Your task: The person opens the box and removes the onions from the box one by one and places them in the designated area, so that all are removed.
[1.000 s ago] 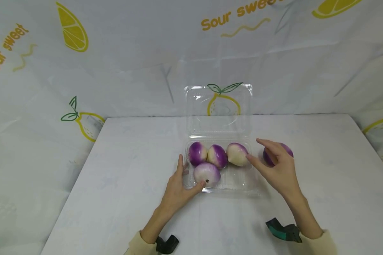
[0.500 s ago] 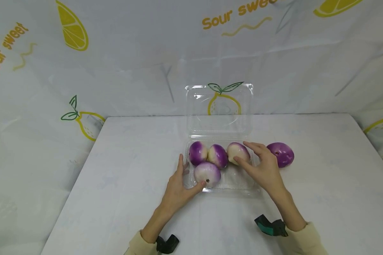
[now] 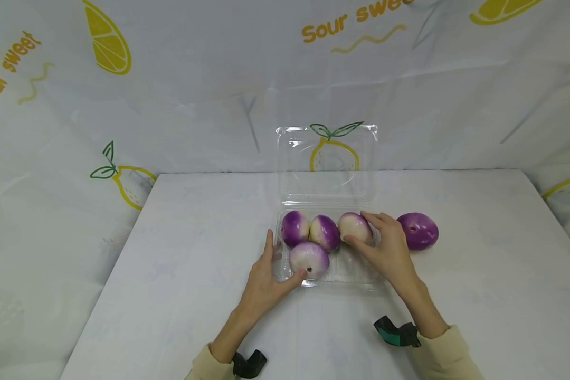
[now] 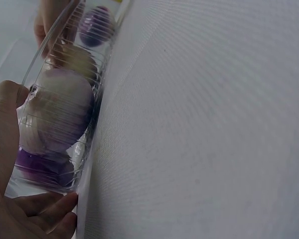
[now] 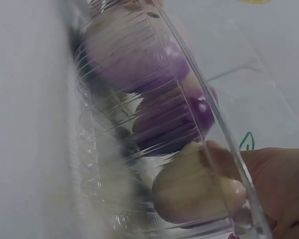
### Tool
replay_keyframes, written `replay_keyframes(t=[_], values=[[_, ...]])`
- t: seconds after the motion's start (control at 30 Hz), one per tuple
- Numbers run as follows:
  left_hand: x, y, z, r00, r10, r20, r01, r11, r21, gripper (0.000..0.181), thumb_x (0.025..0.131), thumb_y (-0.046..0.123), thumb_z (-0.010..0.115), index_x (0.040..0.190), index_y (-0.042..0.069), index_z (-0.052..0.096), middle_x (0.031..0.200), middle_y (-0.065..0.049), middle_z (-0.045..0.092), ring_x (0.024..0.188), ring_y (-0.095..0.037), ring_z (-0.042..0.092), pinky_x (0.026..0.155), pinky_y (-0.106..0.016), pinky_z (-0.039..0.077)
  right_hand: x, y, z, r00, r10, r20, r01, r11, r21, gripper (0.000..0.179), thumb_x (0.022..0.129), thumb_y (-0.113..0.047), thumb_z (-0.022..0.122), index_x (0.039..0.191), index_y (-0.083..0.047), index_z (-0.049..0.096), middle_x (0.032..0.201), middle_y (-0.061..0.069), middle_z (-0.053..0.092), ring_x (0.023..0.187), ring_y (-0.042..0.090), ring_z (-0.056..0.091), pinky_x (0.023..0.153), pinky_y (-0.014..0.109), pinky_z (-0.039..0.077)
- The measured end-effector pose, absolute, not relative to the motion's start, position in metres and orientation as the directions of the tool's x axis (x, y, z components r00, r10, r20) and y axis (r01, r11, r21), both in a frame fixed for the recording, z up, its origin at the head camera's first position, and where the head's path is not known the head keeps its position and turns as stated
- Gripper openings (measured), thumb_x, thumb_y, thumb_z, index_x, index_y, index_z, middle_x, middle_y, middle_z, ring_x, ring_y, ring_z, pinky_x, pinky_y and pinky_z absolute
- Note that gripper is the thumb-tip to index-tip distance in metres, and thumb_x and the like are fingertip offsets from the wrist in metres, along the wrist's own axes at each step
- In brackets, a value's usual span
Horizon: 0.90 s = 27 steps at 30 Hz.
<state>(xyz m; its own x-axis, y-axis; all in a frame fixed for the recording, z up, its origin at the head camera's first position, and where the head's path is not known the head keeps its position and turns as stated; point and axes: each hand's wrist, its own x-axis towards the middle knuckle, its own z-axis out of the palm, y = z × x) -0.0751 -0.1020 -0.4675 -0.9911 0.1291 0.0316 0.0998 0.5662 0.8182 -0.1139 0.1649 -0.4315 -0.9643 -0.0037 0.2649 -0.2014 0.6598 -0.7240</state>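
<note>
A clear plastic clamshell container (image 3: 356, 272) lies on the table with its lid (image 3: 294, 179) raised at the back. Inside are several glossy purple-and-white onions, two of them (image 3: 294, 229) (image 3: 324, 233) in the back row and a paler onion (image 3: 309, 258) in front. My left hand (image 3: 264, 285) grips the container's front left corner, thumb at the front rim and fingers along the side. With thumb and fingertips my right hand (image 3: 390, 253) pinches the whitish onion (image 3: 354, 227) at the container's back right. Through the wall, the right wrist view shows this onion (image 5: 189, 186) under the fingers.
A darker purple onion (image 3: 418, 230) lies on the white table (image 3: 195, 253), right of the container and just behind my right hand. A white lemon-print cloth (image 3: 209, 105) hangs behind the table's back edge.
My right hand has moved left from in front of the loose purple onion to the back right onion and closed on it. The left hand has stayed at the container's corner.
</note>
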Motion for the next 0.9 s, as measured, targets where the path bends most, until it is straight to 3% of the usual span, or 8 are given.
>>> replay_keyframes(t=[0.13,0.37,0.73,0.77,0.9], values=[[-0.075,-0.101,-0.467,-0.991,0.127,0.03,0.098,0.57,0.816,0.118,0.082,0.052,0.08,0.165,0.008,0.009,0.156,-0.021,0.048,0.138,-0.035,0.056,0.112,-0.055,0.046,-0.113,0.166,-0.431,-0.969,0.005,0.245,-0.181,0.66,-0.729,0.061,0.08,-0.017,0.088,0.13,0.008,0.064,0.132,0.033,0.064,0.135,0.054,0.046,0.115,0.069,0.031],[-0.075,-0.101,-0.465,-0.992,0.125,0.023,0.09,0.565,0.82,0.118,0.082,0.052,0.08,0.165,0.008,0.009,0.156,-0.021,0.048,0.138,-0.035,0.056,0.112,-0.056,0.046,-0.11,0.165,-0.431,-0.946,0.013,0.324,-0.244,0.631,-0.736,0.061,0.076,-0.013,0.09,0.129,0.006,0.067,0.125,0.029,0.068,0.122,0.047,0.059,0.107,0.063,0.043],[-0.075,-0.101,-0.466,-0.993,0.114,0.016,0.079,0.577,0.813,0.118,0.082,0.053,0.081,0.165,0.009,0.01,0.155,-0.021,0.05,0.14,-0.036,0.054,0.113,-0.057,0.045,-0.095,0.168,-0.413,-0.939,0.004,0.343,-0.272,0.599,-0.753,0.059,0.077,-0.012,0.09,0.131,0.001,0.067,0.125,0.022,0.067,0.119,0.037,0.062,0.101,0.058,0.05],[-0.075,-0.101,-0.466,-0.993,0.115,0.018,0.081,0.577,0.813,0.118,0.082,0.053,0.081,0.165,0.009,0.01,0.155,-0.02,0.05,0.14,-0.035,0.054,0.113,-0.056,0.045,-0.094,0.169,-0.41,-0.939,0.005,0.343,-0.274,0.591,-0.759,0.059,0.078,-0.012,0.09,0.131,0.0,0.067,0.125,0.02,0.067,0.118,0.033,0.063,0.103,0.055,0.051],[-0.075,-0.101,-0.466,-0.993,0.116,0.025,0.087,0.575,0.814,0.117,0.082,0.052,0.08,0.165,0.009,0.01,0.155,-0.02,0.05,0.14,-0.035,0.054,0.113,-0.057,0.045,-0.089,0.176,-0.404,-0.93,0.031,0.366,-0.289,0.555,-0.78,0.058,0.077,-0.008,0.089,0.131,-0.002,0.068,0.123,0.017,0.067,0.11,0.007,0.061,0.095,0.019,0.056]])
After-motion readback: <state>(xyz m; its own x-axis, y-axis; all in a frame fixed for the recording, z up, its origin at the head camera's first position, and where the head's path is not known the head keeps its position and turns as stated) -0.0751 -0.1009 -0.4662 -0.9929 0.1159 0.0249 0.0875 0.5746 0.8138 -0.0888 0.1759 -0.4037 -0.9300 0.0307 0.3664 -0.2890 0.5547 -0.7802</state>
